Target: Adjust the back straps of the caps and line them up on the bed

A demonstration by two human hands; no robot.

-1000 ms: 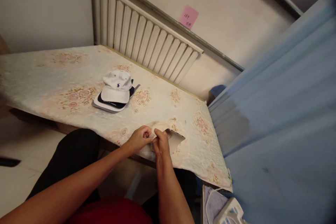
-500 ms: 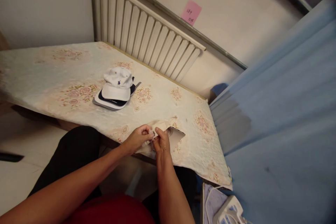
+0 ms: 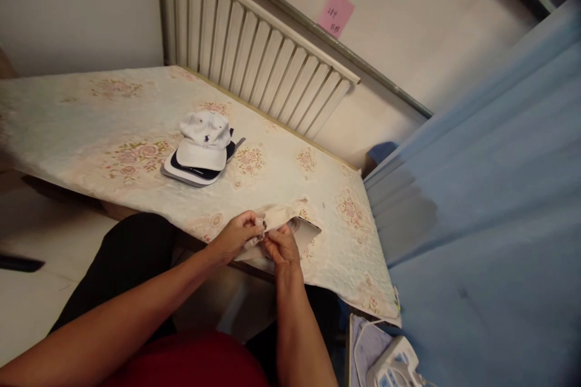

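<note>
At the table's near edge lies a cream cap (image 3: 275, 215), with a pale flat part that looks like its brim (image 3: 305, 237) pointing right. My left hand (image 3: 238, 233) pinches the cap's strap at its back, where a small dark buckle (image 3: 262, 225) shows by the fingertips. Close beside it, my right hand (image 3: 282, 246) has its fingers closed on the same strap, just right of the buckle. The fingers hide much of the strap and its end.
Several stacked caps, a white one (image 3: 205, 139) on top, sit on the flowered tablecloth (image 3: 281, 175) to the left. A radiator (image 3: 254, 54) stands behind the table. A blue curtain (image 3: 490, 211) hangs on the right, with an iron (image 3: 396, 364) below at the near right.
My right hand has shifted slightly and turned, its thumb coming down off the buckle area. The left hand keeps its pinch. The view has moved a little.
</note>
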